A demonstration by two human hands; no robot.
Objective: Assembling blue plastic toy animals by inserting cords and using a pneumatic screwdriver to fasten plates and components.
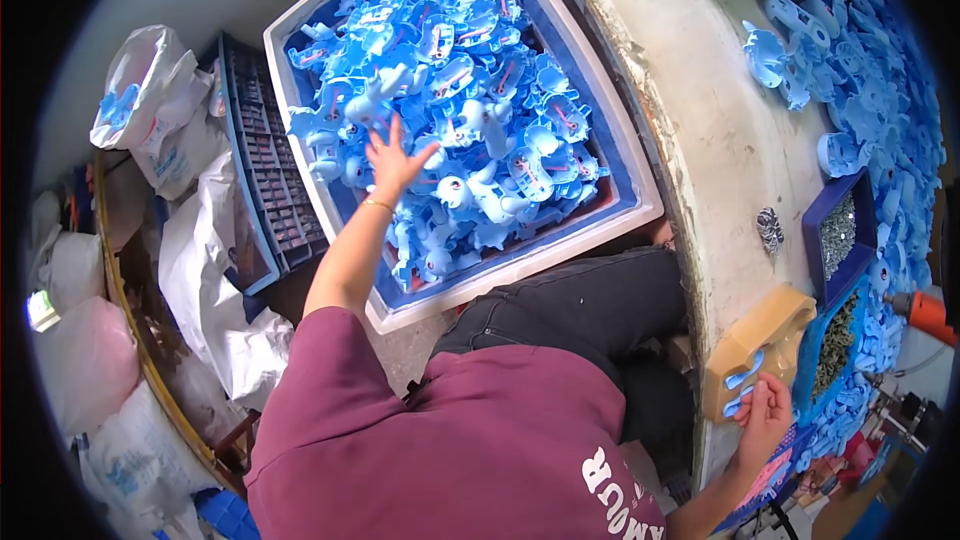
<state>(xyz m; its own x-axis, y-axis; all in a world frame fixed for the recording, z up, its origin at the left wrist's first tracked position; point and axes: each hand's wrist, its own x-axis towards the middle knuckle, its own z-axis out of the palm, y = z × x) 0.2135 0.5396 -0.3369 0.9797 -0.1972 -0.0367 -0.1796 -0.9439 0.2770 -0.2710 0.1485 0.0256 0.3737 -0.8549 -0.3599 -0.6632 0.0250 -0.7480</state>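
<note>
My left hand [396, 162] reaches over a large white-rimmed bin [640, 205] with its fingers spread. Under and around it lies a heap of light-blue plastic toy shells [480, 60]. Just beyond the fingertips a blue toy piece [366, 106] looks blurred; the hand is not closed round it. On the right, my right hand [764, 412] is at a tan block-shaped fixture [775, 325], fingers curled and pressed together. Small blue plastic pieces [740, 376] sit on the fixture beside those fingertips. Whatever the fingers pinch is hidden.
The worktable [690, 70] bears a pile of blue shells [870, 90], a dark-blue tray of small metal parts [838, 240], a blue tray of small dark parts [835, 350] and an orange-handled tool [928, 316]. Left of the bin are a slatted crate [270, 160] and white bags [205, 270].
</note>
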